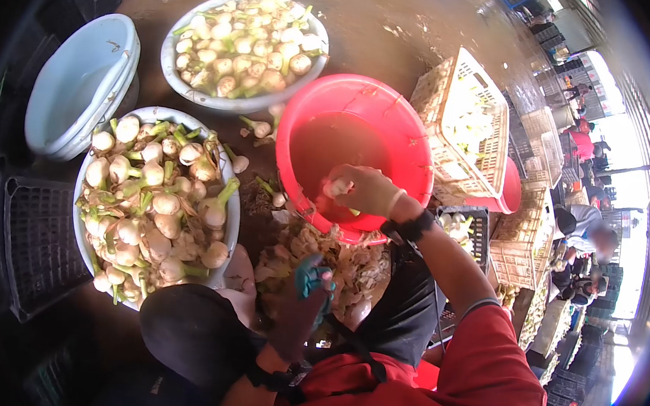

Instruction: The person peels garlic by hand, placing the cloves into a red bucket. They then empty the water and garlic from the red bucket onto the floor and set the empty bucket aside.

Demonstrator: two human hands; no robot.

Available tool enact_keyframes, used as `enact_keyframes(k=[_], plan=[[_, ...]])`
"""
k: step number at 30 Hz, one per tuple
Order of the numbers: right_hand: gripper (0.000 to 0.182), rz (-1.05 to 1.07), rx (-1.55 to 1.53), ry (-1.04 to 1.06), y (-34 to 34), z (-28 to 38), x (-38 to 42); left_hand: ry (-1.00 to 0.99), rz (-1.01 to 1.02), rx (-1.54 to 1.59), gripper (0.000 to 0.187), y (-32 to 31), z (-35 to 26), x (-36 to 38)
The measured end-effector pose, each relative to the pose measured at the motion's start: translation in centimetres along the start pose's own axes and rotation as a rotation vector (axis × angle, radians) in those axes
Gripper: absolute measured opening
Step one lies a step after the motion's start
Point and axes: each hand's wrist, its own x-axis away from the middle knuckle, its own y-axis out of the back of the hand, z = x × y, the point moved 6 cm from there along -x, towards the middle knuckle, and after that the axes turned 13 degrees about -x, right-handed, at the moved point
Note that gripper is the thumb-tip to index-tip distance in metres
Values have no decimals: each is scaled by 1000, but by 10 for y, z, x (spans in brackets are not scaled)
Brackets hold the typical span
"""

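My right hand (367, 191), in a pale glove, is closed around a whitish bulb (337, 187) over the muddy water in a red tub (415, 134). A bit of green shows below its fingers. Lower down, my left hand (308, 295), in a dark and teal glove, is curled in front of my body above a heap of pale peelings (365, 269). What it holds is too small to make out. At left stands a light basin (229, 245) piled with bulbs with green stems (165, 204). Bulbs also fill a second light basin (168, 67) beyond it.
Stacked light basins (37, 103) stand at the far left, above a black crate (44, 238). A white crate (437, 128) is right of the tub, and more crates (515, 252) follow. Loose bulbs (259, 128) lie on the wet ground. Several people are in the right background.
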Motion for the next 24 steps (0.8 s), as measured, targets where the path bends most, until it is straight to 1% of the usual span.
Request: enact_keyframes(k=[1,2,4,5,7,8,9,10,11,12,13,14,16,17,19,21,23,24], plan=[[43,-55,-131,215,0,11,18,-20,-43,75,49,1,-4,0],[43,-59,-134,210,-8,12,33,-16,-37,72,49,0,-3,-2],[41,-63,-203,544,-27,52,75,-241,6,161,49,0,-13,-4],[41,-67,-211,540,-38,60,91,-233,7,156,49,-1,-16,-3],[39,-135,-416,417,-53,66,115,-196,-48,155,49,2,-24,2],[33,-113,-607,220,-61,60,118,-194,-48,150,49,2,-22,4],[33,-116,-610,222,-66,62,123,-238,-39,166,50,1,-23,7],[29,-223,-549,171,-65,58,126,-284,-28,182,51,1,-24,9],[26,-331,-487,120,-63,54,130,-285,-24,175,51,-1,-24,10],[20,-389,-410,196,-65,54,131,-296,-72,60,52,0,-25,11],[20,-396,-411,197,-71,52,133,-308,-120,-54,53,1,-25,13],[18,-476,-284,235,-73,54,137,-312,-116,-57,53,3,-19,10],[13,-602,-7,345,-80,60,140,-615,-304,-542,48,6,-29,15],[13,-607,-3,344,-83,59,142,-620,-298,-541,48,7,-26,15],[13,-670,234,381,-87,69,148,-846,-428,-979,42,-4,-44,31],[12,-700,238,363,-90,71,149,-869,-405,-960,45,-5,-43,33],[7,-747,242,346,-90,69,148,-895,-386,-942,48,-4,-41,34],[7,-750,244,347,-88,70,149,-860,-351,-881,49,-1,-39,31]])
